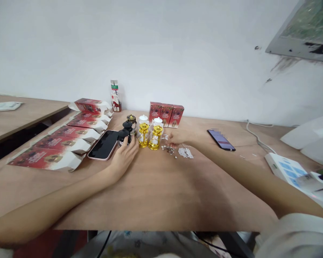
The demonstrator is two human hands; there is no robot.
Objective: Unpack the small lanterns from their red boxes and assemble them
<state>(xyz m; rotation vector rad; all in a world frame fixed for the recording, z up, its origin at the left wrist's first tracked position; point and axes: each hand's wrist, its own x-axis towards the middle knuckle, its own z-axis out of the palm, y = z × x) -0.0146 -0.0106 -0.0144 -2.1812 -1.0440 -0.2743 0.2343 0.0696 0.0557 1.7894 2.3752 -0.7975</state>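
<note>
My left hand (127, 153) has its fingers curled around the front black mini lantern (123, 134), which stands on the table and is partly hidden by them. Behind it are another black lantern (127, 125) and a bronze one (131, 117). Two gold lanterns (143, 135) stand just to the right, with two white-topped lanterns (143, 119) behind them. My right hand (174, 138) is closed low over the table, beside a scatter of small round metallic pieces (169, 149); whatever its fingertips pinch is too small to make out. Small white scraps (186, 153) lie nearby.
Several opened red boxes (48, 156) lie in a row at left, beside a phone (103, 145). Three upright red boxes (166, 114) and a bottle (115, 96) stand near the wall. Another phone (221, 139), a cable (255, 135) and a power strip (288, 172) lie at right.
</note>
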